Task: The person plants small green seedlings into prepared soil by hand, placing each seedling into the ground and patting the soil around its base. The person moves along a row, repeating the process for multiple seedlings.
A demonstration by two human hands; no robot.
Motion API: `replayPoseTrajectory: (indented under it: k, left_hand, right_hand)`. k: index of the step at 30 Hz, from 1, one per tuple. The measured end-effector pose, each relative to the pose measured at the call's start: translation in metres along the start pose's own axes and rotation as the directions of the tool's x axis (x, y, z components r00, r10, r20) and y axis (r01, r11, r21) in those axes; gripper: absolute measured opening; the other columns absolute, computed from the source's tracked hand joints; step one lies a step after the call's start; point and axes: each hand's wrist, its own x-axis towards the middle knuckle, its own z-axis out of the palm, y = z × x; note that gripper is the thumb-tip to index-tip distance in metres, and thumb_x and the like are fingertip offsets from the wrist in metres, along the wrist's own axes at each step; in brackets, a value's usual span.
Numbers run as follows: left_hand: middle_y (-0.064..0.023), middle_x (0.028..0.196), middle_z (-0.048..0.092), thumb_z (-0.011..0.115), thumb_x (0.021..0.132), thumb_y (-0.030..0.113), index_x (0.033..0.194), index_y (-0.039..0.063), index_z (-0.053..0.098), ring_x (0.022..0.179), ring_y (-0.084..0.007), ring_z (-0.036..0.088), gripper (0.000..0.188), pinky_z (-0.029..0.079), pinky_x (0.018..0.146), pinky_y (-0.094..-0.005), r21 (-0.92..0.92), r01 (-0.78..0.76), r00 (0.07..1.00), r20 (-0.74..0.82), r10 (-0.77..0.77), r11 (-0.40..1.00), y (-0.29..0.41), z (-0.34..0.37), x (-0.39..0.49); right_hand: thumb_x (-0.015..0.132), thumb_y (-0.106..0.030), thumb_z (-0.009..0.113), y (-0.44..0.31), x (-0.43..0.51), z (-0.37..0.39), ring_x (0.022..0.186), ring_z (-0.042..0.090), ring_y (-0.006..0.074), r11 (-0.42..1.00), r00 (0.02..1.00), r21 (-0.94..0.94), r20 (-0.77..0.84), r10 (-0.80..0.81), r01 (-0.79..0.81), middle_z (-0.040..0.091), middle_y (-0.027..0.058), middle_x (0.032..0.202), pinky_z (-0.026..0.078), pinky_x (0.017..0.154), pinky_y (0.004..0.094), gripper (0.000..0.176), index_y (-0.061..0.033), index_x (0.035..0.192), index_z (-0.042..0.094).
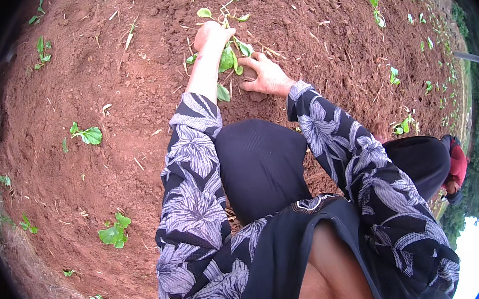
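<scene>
Under and beside my left hand (212, 35) are the thin stems of leafy green seedlings (227, 59); its fingers look closed around them, though my wrist hides most of the grip. Leaves stick out both beyond the hand and back towards me. My right hand (268, 75) rests low over the soil just right of these leaves, thumb and fingers spread. Between its thumb and fingertips lies loose reddish-brown soil (251, 74). A separate-looking leaf (223, 93) lies nearer my knee, below the bunch.
Young plants (88, 135) dot the red soil (140, 85) on both sides, with bits of dry straw among them. My dark-clothed knee (264, 164) is close below my hands. Another person in red (458, 164) bends at the right. Dry grass (32, 270) borders the lower left.
</scene>
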Motion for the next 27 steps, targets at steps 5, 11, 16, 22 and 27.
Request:
replayPoseTrajectory:
  k: [5,11,16,22,27]
  left_hand:
    - [-0.0041,0.087,0.067,0.077,0.066,0.034,0.095,0.01,0.07,0.077,-0.0152,0.061,0.037,0.046,0.072,-0.0295,-0.232,0.018,1.0,-0.006,-0.02,0.973,-0.058,-0.01,0.036]
    - [-0.0023,0.089,0.066,0.075,0.073,0.022,0.094,0.007,0.069,0.085,-0.0116,0.057,0.027,0.042,0.079,-0.028,-0.633,-0.08,0.993,0.016,0.116,0.77,-0.041,-0.026,-0.006]
    - [-0.0018,0.085,0.067,0.07,0.076,0.02,0.091,0.007,0.065,0.074,-0.0087,0.057,0.021,0.045,0.067,-0.0262,-0.579,-0.197,0.964,0.035,0.265,0.791,-0.022,-0.054,-0.01]
    - [-0.0018,0.079,0.066,0.066,0.077,0.013,0.092,0.004,0.064,0.073,-0.0105,0.059,0.017,0.044,0.072,-0.0265,-0.468,-0.121,0.992,-0.029,0.122,0.875,0.01,-0.03,0.035]
    - [-0.0065,0.074,0.066,0.07,0.069,0.014,0.08,0.001,0.067,0.067,-0.0137,0.059,0.018,0.047,0.064,-0.0288,-0.128,-0.008,0.999,-0.041,0.003,0.992,0.021,0.006,0.071]
  right_hand:
    - [0.07,-0.01,0.07,0.008,0.026,-0.045,0.098,0.059,0.0172,0.592,0.977,0.777,0.157,0.145,-0.213,0.061,0.0084,0.106,0.046,0.089,0.0287,0.049,-0.0055,0.117,0.056]
    - [0.078,-0.048,0.061,0.111,0.134,-0.077,0.125,0.04,0.0342,0.949,0.996,-0.303,0.029,-0.08,0.085,0.043,0.0219,0.134,0.037,0.102,0.0412,0.073,-0.0095,0.135,0.039]
    - [0.068,-0.061,0.062,0.072,0.227,-0.069,0.113,0.053,0.0328,0.937,0.942,-0.324,0.336,-0.012,0.128,0.056,0.0213,0.12,0.041,0.096,0.0351,0.094,-0.0058,0.138,0.034]
    - [0.061,-0.06,0.073,0.076,0.211,-0.075,0.12,0.046,0.0313,0.98,0.844,-0.151,0.536,-0.029,0.13,0.046,0.0205,0.132,0.037,0.1,0.0389,0.102,-0.0046,0.138,0.034]
    - [0.063,-0.034,0.075,0.087,0.163,-0.081,0.105,0.054,0.0335,0.93,0.905,-0.203,0.365,-0.219,0.307,0.057,0.0182,0.109,0.044,0.091,0.0401,0.077,-0.0077,0.129,0.045]
